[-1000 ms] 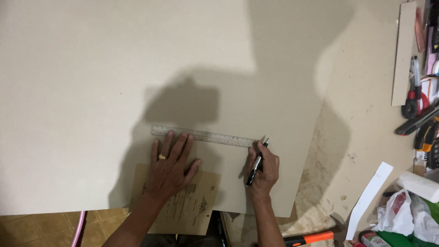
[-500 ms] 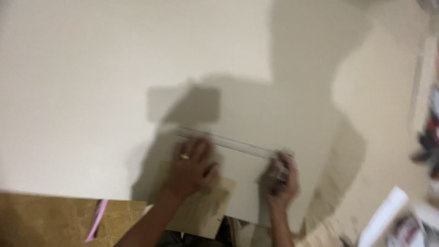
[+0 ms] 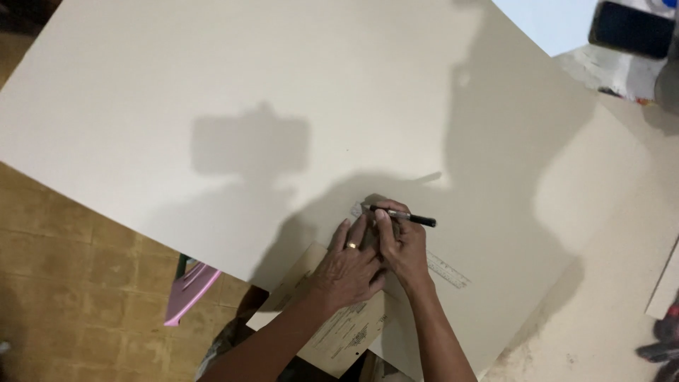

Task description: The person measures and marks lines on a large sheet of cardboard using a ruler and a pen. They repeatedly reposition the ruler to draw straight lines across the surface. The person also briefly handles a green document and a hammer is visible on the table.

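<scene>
The left hand [image 3: 348,270], fingers spread flat and holding nothing, is pressing on the ruler [image 3: 444,267] near the board's [image 3: 212,106] lower edge. Touching it, the right hand [image 3: 402,247] is pinching a black pen [image 3: 403,216], tip meeting the ruler's left end.

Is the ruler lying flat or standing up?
Flat. The clear ruler lies on the big board, with the left hand pressing on it.

Probably a home workshop: a large pale board [image 3: 283,106] on a dusty bench [image 3: 608,311], a ruler [image 3: 445,269], blurred tools [image 3: 658,346] at the edge, tiled floor [image 3: 71,283].
</scene>
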